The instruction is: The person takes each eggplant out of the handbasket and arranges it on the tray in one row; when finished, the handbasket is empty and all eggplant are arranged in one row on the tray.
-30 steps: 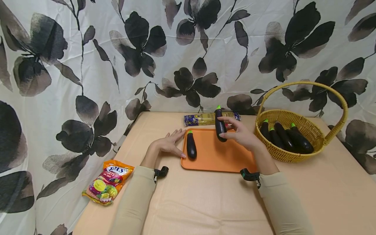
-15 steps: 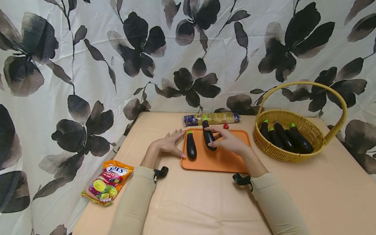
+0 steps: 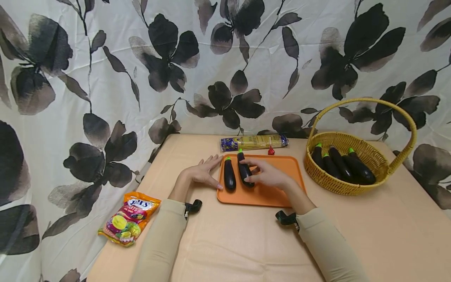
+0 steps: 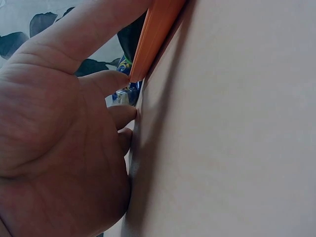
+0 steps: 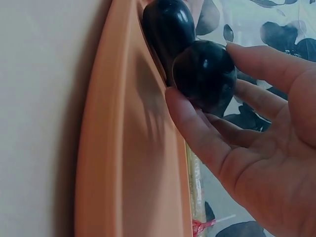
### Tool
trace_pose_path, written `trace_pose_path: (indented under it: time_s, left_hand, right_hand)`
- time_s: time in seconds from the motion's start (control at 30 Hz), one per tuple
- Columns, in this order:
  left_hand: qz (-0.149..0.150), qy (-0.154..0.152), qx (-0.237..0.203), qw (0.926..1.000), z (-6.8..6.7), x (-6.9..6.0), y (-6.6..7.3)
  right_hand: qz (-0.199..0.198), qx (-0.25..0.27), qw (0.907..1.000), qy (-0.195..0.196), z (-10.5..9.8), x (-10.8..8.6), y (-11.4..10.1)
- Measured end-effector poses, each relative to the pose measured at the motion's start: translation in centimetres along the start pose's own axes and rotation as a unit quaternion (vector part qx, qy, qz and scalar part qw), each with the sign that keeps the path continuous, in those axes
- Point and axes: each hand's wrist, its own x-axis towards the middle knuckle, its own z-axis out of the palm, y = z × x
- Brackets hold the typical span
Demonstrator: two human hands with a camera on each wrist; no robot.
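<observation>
An orange tray (image 3: 271, 188) lies on the table. One dark eggplant with a green tip (image 3: 230, 175) rests at its left end. Just right of it, my right hand (image 3: 269, 174) grips a second eggplant (image 3: 244, 170) between thumb and fingers. In the right wrist view this held eggplant (image 5: 205, 74) is seen end-on, close beside the other eggplant (image 5: 170, 24). My left hand (image 3: 202, 172) rests spread at the tray's left edge, its thumb touching the rim. The left wrist view shows the palm (image 4: 54, 138) against the orange rim (image 4: 155, 39).
A wicker basket (image 3: 347, 190) with a tall handle holds several eggplants on the right. A blue and yellow packet (image 3: 254, 142) lies behind the tray, with a small red item (image 3: 271, 151) by it. A candy bag (image 3: 129, 219) lies at the left.
My right hand has carried the eggplant leftward and lower over the tray, beside the first eggplant. The small red item behind the tray has come into full view. My left hand has stayed put.
</observation>
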Motion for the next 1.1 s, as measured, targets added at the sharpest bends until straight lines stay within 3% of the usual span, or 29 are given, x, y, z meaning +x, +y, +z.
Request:
trace_pose_path:
  time_s: [0.13,0.27,0.53,1.1]
  left_hand:
    - [0.000,0.000,0.001,1.0000,0.0,-0.1,0.1]
    - [-0.001,0.000,0.005,1.0000,0.1,-0.1,0.1]
    - [0.000,-0.001,0.014,0.9999,0.2,0.1,0.0]
    - [0.003,-0.007,0.008,0.9999,0.0,0.2,-0.1]
  right_hand:
    - [0.002,0.020,0.9994,-0.029,0.3,0.2,0.3]
    - [0.001,0.007,0.9990,-0.045,0.7,0.3,0.0]
    - [-0.002,-0.019,0.9990,-0.040,1.5,0.6,-0.1]
    - [0.000,0.001,0.9997,-0.026,1.8,0.9,0.4]
